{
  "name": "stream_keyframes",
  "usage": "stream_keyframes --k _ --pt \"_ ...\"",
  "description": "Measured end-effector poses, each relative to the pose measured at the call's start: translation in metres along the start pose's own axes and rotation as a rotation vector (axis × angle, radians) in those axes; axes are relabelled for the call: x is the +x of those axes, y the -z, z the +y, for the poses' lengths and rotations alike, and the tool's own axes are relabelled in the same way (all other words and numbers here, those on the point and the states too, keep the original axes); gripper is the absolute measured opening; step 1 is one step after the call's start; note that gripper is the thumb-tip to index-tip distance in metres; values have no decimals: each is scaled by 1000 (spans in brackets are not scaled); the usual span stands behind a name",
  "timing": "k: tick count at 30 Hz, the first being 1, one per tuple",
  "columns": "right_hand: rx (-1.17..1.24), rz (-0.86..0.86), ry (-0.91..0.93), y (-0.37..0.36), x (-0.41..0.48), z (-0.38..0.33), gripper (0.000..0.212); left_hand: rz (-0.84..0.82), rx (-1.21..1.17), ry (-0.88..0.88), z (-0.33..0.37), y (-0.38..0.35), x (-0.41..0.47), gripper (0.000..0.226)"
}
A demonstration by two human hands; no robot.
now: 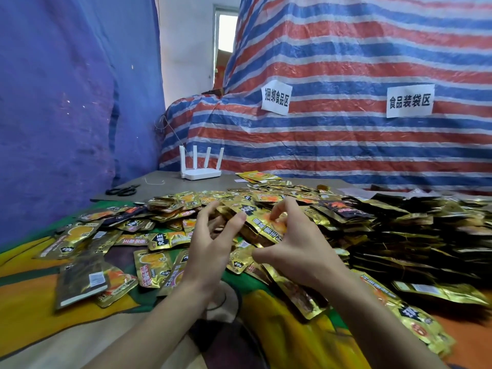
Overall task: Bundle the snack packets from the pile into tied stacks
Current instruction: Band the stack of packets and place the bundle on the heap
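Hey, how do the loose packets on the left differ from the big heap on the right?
The loose packets lie flat and scattered on the patterned cloth, many showing orange print. The heap is packed in dense layers, mostly edge-on, and looks darker. The heap also rises higher than the loose packets. Both are gold foil snack packets.

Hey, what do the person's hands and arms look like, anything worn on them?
Nothing worn that shows: the left hand and right hand are bare, with no gloves, rings, watch or bracelet, and no sleeve comes into view above either wrist.
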State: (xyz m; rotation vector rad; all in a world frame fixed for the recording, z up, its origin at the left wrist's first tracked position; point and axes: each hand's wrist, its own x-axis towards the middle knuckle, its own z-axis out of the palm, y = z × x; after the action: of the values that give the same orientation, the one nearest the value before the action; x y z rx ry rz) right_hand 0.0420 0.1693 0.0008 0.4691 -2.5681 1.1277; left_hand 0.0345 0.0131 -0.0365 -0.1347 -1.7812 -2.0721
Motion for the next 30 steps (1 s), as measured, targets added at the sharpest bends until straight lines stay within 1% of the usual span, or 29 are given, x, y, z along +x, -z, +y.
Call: stream_keyframes --k 1,4,6,8,10,12,16,18,21,23,25,27,30 --pt "-103 23 -20 7 2 2 61 -14 70 -49 0 2 -1 66" --pt "-424 111 -85 22 4 13 60 1 307 -220 -1 7 1 31" --pt "-538 102 -132 24 2 23 64 45 509 -306 -5 10 2 27" --pt "-593 46 -190 21 -1 32 67 79 709 -324 -5 11 2 29" --pt "-614 30 -237 20 -4 39 66 83 876 -276 -6 12 3 33" --pt "-624 47 -255 20 -5 39 64 68 1020 -189 -5 14 4 39" --pt "-666 86 -244 18 -1 29 69 42 1190 -75 -1 18 7 51" --pt "-687 120 -200 14 4 18 70 27 1253 -44 2 16 8 53" --pt "-680 127 -80 2 19 -4 61 -54 1397 -6 5 8 12 54" --pt "-665 99 -7 -12 34 -18 52 -106 1429 60 8 5 21 54" --pt "-665 45 23 -28 54 -28 46 -108 1459 90 10 8 36 53" --pt "-672 -47 6 -45 74 -31 50 -77 1502 94 9 16 54 53" --pt "-680 -179 -32 -69 104 -23 65 -55 1546 128 0 31 79 64"
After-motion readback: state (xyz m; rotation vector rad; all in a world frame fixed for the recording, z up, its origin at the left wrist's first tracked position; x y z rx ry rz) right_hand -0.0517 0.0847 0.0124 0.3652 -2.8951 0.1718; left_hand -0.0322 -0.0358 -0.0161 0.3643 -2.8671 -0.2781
